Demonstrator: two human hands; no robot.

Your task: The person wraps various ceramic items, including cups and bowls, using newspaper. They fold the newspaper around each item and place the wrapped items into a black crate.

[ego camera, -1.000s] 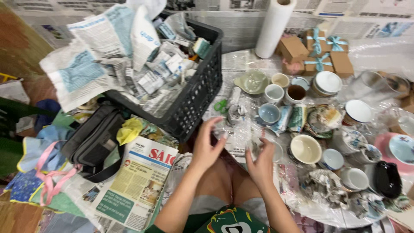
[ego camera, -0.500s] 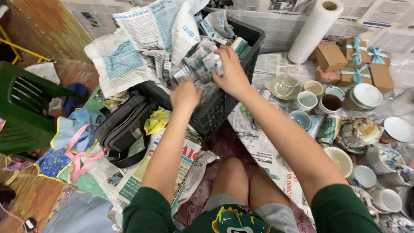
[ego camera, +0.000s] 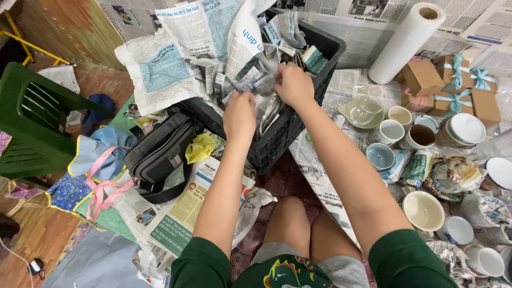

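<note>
Head view, looking down over my knees. My left hand (ego camera: 239,114) and right hand (ego camera: 293,85) both reach forward into the black plastic crate (ego camera: 277,141), arms nearly straight, backs of the hands up. Each hand is closed on the same crumpled newspaper bundle (ego camera: 261,90), which sits at the crate's near rim, among other loose newspaper sheets (ego camera: 176,58) that overflow the far and left walls. The fingers are buried in paper, so I cannot tell what the bundle wraps.

Edges and room: the crate's near wall stands just ahead of my knees. To its left a black shoulder bag (ego camera: 157,154) lies touching the crate's corner, with a yellow cloth (ego camera: 200,146) between them; a green plastic chair (ego camera: 32,122) stands well apart at far left. To the right, cups and bowls (ego camera: 424,210) crowd the newspaper-covered floor, near my right forearm. A white paper roll (ego camera: 408,40) leans beyond the crate, beside small brown gift boxes (ego camera: 426,77). Bare floor shows only between my legs and the crate.
</note>
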